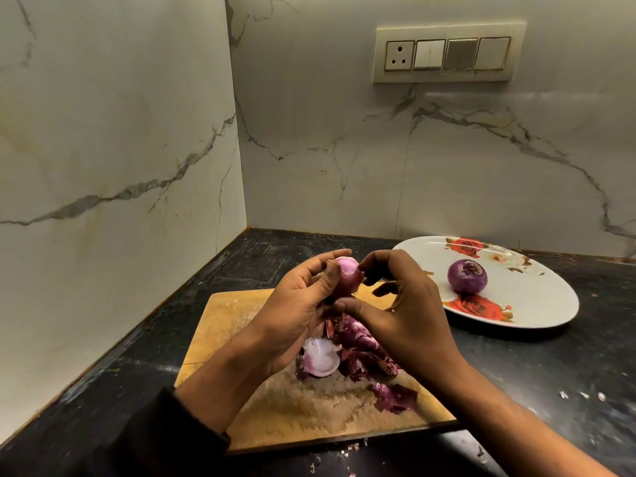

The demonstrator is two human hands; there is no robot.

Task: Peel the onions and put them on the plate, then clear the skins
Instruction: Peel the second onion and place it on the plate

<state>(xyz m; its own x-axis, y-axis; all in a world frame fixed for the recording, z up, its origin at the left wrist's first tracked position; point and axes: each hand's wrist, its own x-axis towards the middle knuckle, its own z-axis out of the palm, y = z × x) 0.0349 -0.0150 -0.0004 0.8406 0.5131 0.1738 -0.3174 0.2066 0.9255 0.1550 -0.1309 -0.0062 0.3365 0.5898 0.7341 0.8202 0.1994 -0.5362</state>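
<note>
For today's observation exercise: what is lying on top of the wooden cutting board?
On the cutting board lies a pile of purple onion skins with a pale white piece. Both hands hold an onion above it, covering part of the board and pile.

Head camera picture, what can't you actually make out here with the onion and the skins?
- Onion being peeled: mostly covered by the left hand and right hand, so skin left on it can't be judged.
- Skins on the cutting board: the pile's upper part sits behind both hands.
- Onion on the plate: its far side faces away.
- Right forearm: cut off by the bottom edge.
</note>
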